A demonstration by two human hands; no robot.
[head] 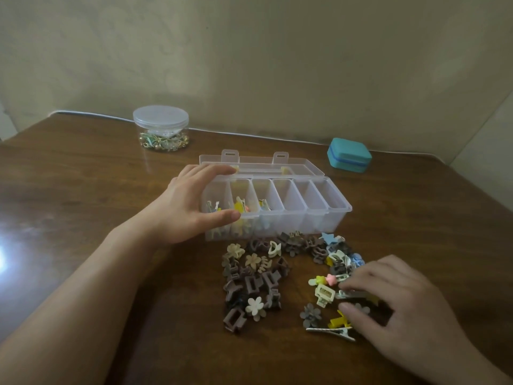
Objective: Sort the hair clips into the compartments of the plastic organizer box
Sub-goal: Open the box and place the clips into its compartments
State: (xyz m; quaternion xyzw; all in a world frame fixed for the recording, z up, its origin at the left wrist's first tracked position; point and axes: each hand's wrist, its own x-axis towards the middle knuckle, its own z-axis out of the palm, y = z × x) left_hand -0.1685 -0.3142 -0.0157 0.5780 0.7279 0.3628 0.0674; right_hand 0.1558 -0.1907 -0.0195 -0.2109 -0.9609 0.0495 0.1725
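My left hand (191, 207) braces the box (327, 215); my right hand (394, 298), at four o'clock, pinches one metal clip (351, 294), lifting cleanly.

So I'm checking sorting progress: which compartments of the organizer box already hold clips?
The three nearest the left hand in the organizer box hold coloured clips; the three beyond them look empty.

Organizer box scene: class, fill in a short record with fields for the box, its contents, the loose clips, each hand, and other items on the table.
box: clear plastic organizer box, lid open
filled compartments: three on the left hold clips
empty compartments: three on the right
loose clips: brown pile and mixed-colour pile in front of box
left hand: holds box's left end
right hand: fingers on mixed pile
other items: lidded jar, teal case
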